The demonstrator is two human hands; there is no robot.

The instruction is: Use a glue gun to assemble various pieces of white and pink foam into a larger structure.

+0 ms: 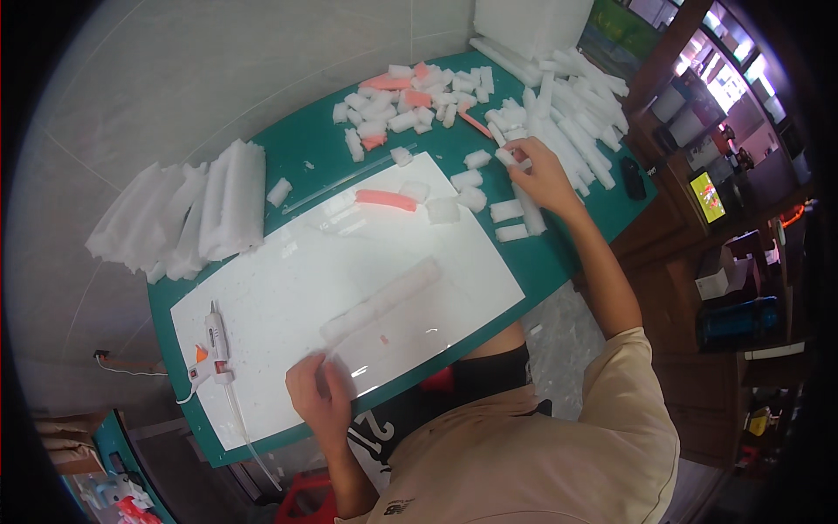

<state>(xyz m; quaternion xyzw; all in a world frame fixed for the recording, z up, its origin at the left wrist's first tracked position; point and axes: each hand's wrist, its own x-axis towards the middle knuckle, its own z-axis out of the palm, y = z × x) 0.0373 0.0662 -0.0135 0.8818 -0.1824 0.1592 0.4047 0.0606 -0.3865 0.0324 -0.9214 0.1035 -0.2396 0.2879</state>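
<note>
White foam (504, 158) in right grip (543, 177), left grip (319, 395) by board (271, 323)

1. Far and left: a grey tiled wall (262, 65) with pale joints.
2. Middle: a green-topped table (288, 144).
3. Right: brown wooden cabinets (668, 279); bright, purple-tinged panes (723, 80) at far right.
4. Near: pale grey floor (563, 327); red stool (305, 502) to the left.

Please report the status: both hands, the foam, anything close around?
Right hand pinching white foam strip. Left hand at near edge of white board, nothing visibly held. Loose foam pieces close beside right hand.
</note>
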